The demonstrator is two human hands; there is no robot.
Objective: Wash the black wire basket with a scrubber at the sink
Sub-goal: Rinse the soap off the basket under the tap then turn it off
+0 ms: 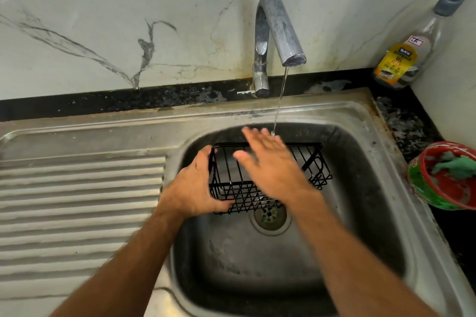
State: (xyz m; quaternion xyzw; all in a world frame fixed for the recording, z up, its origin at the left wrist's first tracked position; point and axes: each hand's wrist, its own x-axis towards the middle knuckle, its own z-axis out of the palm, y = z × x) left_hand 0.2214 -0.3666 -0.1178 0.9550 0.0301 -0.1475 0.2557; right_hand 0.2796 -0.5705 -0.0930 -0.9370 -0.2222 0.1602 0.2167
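Observation:
The black wire basket (313, 166) is held over the steel sink basin (360, 213), above the drain. My left hand (193, 185) grips the basket's left end, fingers curled round its wires. Stretched flat over the basket is my right hand (270, 162), fingers straight, and a thin stream of water from the tap (277, 26) lands on its fingertips. A green scrubber (456, 166) lies in a red and green bowl (422, 188) on the counter at the right, away from both hands.
A ribbed steel drainboard (77, 201) lies left of the basin. A dishwash gel bottle (409, 51) with a pump stands in the back right corner on the black counter. The marble wall rises behind the tap.

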